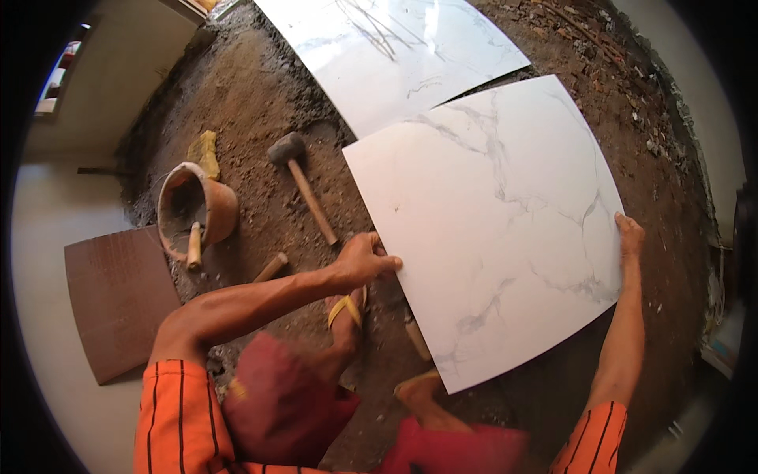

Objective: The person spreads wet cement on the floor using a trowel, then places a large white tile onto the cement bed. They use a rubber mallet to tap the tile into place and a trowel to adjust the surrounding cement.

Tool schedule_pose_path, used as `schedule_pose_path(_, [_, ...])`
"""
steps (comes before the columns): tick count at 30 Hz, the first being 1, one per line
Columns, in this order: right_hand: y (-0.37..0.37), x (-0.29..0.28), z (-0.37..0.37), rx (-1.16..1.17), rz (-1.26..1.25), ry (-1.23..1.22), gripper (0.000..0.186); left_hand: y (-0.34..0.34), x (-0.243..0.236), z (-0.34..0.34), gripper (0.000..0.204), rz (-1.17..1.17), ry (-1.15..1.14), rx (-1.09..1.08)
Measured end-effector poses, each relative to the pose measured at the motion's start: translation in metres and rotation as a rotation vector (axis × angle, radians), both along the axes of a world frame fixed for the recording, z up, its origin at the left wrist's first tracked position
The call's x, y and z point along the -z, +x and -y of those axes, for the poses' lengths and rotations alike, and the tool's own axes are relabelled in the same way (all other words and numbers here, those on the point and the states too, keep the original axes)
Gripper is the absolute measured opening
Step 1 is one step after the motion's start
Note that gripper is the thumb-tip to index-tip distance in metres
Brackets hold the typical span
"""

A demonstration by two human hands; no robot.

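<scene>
Between my two hands is a large white floor tile (489, 229) with grey marble veins. My left hand (365, 259) grips its left edge, thumb on the top face and fingers out of sight beneath. On the opposite edge my right hand (629, 235) is closed, its fingers partly hidden behind the tile. The tile's far edge meets or overlaps the near edge of another white marbled tile (379, 59) on the ground; I cannot tell whether they touch. A mallet (310, 197) with a dark head and wooden handle rests on the soil beyond my left hand.
An orange-brown bucket (222, 212) stands at left with a wooden-handled tool (194, 246) in it. A yellow crumpled piece (204, 153) lies behind it. A brown panel (118, 304) leans nearby. Thin wires (375, 31) rest on the far tile. Rubble (600, 51) lines the far right wall.
</scene>
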State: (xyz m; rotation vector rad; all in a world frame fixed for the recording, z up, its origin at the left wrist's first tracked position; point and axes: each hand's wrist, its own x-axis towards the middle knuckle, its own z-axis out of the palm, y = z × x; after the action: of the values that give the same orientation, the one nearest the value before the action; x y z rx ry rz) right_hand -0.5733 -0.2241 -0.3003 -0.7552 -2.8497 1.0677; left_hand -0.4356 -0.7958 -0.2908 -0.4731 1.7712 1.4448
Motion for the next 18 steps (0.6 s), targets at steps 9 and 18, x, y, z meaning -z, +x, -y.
schedule_pose_path(9, [-0.055, 0.059, 0.011, -0.082, -0.049, 0.023, 0.044, -0.005, 0.054, -0.032, 0.027, 0.021, -0.035, -0.106])
schedule_pose_path(18, [-0.096, 0.087, -0.009, -0.166, -0.083, 0.067, 0.035, -0.022, 0.063, -0.053, 0.025, 0.017, -0.011, -0.142])
